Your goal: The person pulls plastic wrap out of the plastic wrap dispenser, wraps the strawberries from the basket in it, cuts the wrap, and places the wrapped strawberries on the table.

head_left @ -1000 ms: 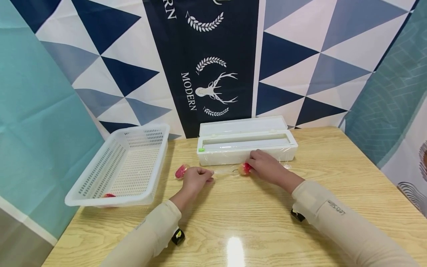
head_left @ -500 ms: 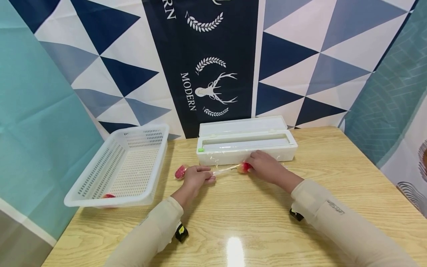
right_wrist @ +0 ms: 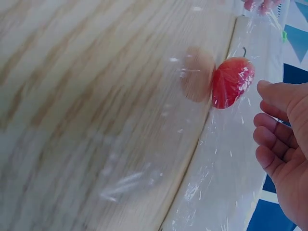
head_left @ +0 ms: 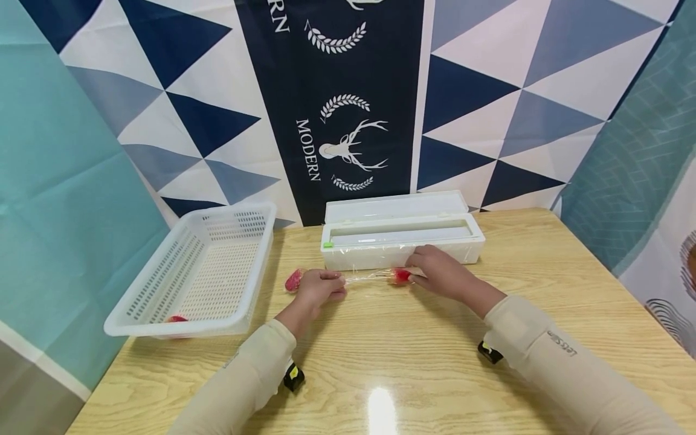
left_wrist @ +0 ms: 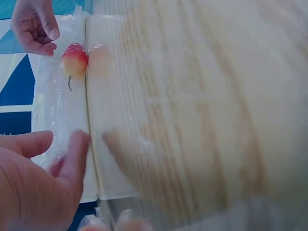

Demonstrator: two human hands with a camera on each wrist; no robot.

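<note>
A red fruit with a yellowish end and a thin stem [head_left: 401,277] lies on the table, clear plastic film [right_wrist: 192,187] around it. Next to the fruit is my right hand [head_left: 439,270]; in the right wrist view its fingers are loosely bent, with nothing between them, thumb tip close to the fruit. To the left, my left hand [head_left: 316,290] is at the end of the film strip, which runs from it to the fruit. The left wrist view shows that hand's thumb and finger apart. A second red item [head_left: 294,280], film-wrapped, lies just beyond the left hand.
Behind the fruit stands a long white film dispenser box [head_left: 402,257], lid raised, with a green slider [head_left: 328,244] at its left end. A white perforated basket [head_left: 247,302] stands at left with a red item [head_left: 176,318] inside. A patterned cloth hangs behind the table.
The film strip by my left hand was drawn taut half a second ago and now lies lower and flatter. My right fingers, earlier on the fruit, have shifted slightly right, off it.
</note>
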